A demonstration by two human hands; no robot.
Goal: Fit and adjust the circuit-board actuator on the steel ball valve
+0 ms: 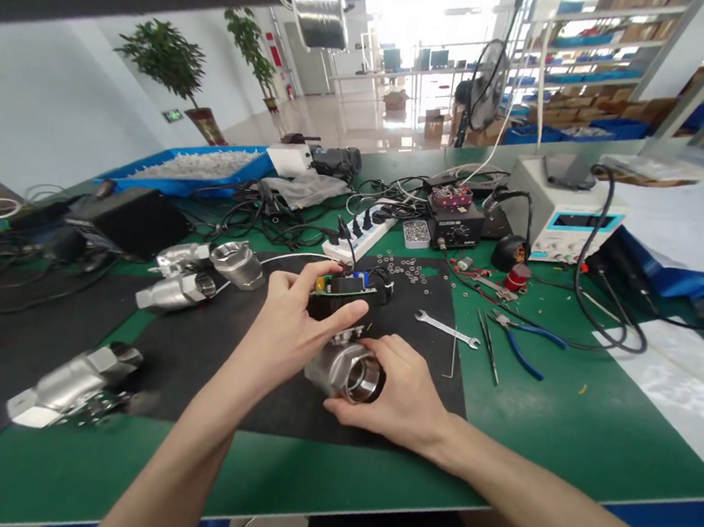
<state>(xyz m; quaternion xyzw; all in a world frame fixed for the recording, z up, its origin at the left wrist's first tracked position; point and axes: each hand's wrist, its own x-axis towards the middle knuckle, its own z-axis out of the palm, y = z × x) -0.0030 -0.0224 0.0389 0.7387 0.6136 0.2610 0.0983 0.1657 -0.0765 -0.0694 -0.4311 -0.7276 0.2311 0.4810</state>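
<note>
My left hand (299, 317) is closed on a small circuit board assembly (350, 284) with blue and yellow parts, fingers behind it and thumb in front. Just below it, my right hand (398, 390) wraps round a steel valve body (341, 371), whose threaded round opening faces toward me and to the right. A small metal bracket (348, 336) sits on top of the valve body, under the board. I cannot tell whether board and bracket touch. To the left lie further steel valve bodies, one (79, 381) near the front and another (237, 264) behind.
An open-end wrench (447, 330), a hex key (453, 354), tweezers (487, 346) and blue-handled pliers (526, 340) lie to the right. Behind are scattered nuts (411, 270), a white power strip (361, 233), a soldering station (455, 224) and a power supply (550, 209). Cables cross the back.
</note>
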